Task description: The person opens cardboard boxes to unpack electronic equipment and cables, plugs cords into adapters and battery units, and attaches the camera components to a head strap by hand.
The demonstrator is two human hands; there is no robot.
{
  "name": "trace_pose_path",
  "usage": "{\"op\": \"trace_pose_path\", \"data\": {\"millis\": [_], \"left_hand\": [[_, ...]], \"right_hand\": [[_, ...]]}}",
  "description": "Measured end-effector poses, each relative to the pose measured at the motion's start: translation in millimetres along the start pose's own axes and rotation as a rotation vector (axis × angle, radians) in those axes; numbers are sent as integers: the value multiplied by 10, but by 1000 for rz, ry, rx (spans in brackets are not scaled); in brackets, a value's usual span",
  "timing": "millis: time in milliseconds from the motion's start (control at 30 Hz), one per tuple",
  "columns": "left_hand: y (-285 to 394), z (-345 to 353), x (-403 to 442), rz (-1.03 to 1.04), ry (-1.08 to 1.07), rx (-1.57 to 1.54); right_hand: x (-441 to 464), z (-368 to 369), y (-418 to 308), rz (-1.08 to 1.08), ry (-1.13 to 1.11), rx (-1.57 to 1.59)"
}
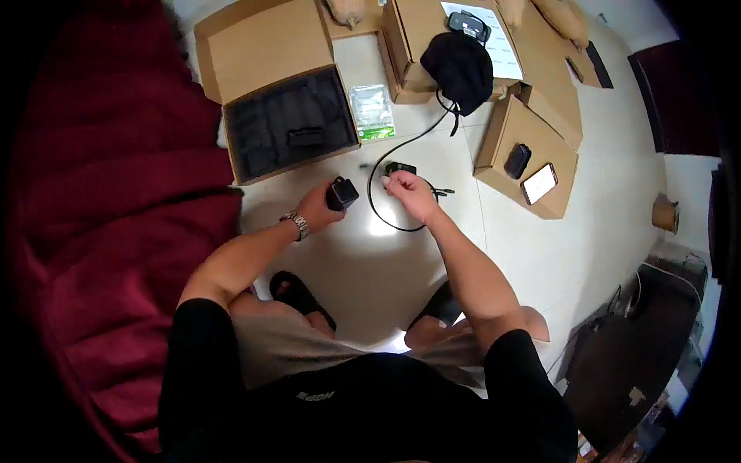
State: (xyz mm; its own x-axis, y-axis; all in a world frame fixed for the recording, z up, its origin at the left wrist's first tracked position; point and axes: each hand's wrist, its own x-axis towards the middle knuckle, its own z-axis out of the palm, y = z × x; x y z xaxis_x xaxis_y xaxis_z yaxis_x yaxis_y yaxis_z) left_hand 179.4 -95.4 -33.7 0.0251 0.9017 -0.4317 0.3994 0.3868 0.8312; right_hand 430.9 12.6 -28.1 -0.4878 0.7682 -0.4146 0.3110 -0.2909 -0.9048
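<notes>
In my left hand (318, 207), which wears a metal-band watch (296, 224), is a small black boxy device (342, 194), fingers wrapped round its side. My right hand (411, 194) is closed in a pinch just to the right of it; what sits between the fingertips is too small to make out. Right beyond those fingertips lies a small black block (401, 167), partly covered by them. A black cable (372, 197) loops on the floor around and under my right hand, running up towards a black drawstring pouch (459, 71).
An open cardboard box (231, 174) with a dark padded insert holds a black piece (305, 136). Beside it lies a clear plastic packet (372, 108). On a carton (494, 166) rest a phone (539, 184) and a black case (518, 160). Dark red fabric (131, 193) covers the left.
</notes>
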Motion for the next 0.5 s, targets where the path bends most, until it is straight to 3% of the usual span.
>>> {"op": "trace_pose_path", "data": {"millis": [67,133,267,333,400,467,500], "left_hand": [[-95,50,50,12,-5,19],[-190,103,87,246,139,221],[4,56,10,51,27,167],[27,40,-11,193,100,193],[57,-9,-11,153,37,207],[47,11,-52,214,123,262],[-6,35,-55,209,131,255]], "right_hand": [[-202,62,-189,-23,20,16],[-269,24,-211,6,-21,-101],[-318,87,-153,-43,-90,-264],[-337,116,-211,-36,-113,-244],[-308,153,-245,-38,-166,-252],[-352,232,-344,15,-171,47],[-352,227,-383,18,-180,40]]}}
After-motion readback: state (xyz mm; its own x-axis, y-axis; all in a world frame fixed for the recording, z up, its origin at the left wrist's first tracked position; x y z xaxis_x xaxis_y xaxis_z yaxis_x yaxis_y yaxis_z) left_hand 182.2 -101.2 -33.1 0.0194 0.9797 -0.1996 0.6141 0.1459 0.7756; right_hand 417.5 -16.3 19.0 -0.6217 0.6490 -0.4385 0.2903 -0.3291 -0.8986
